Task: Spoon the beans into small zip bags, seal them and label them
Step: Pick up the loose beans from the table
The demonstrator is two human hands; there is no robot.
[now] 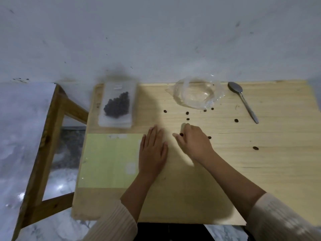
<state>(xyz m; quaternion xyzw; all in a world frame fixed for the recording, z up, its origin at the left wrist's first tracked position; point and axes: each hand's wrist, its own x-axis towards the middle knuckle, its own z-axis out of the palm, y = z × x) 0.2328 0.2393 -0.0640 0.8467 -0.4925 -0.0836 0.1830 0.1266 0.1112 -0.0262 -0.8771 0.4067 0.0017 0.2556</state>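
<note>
Positions taken from the middle of the table [260,171].

- Left hand [152,150]: palm down on the wood, fingers straight, holding nothing.
- Right hand [194,141]: just beside the left, fingers curled. A single bean [181,134] shows at its fingertips and looks pinched.
- Filled zip bag [118,105]: at 10 o'clock, on a stack of flat bags. Its long axis runs 12 to 6, with the beans settled towards the 6 end.
- Loose beans [187,113]: scattered from 12 round to 3, well apart from one another.
- Spoon [245,101]: at 1 o'clock, untouched. Its long axis runs 11 to 5, bowl towards the wall.
- Crumpled clear bag [196,94]: at 12 o'clock, looks almost empty.
- Pale green sheet [107,159]: at 9 o'clock.

Risks (judgement):
- Round beans roll on the smooth wood. A sweeping sleeve or wrist could send the ones near 3 and 4 o'clock off the edge.
- A single-bean pinch slips easily.
- I cannot tell whether the filled bag is sealed. If not, a nudge could spill it.
</note>
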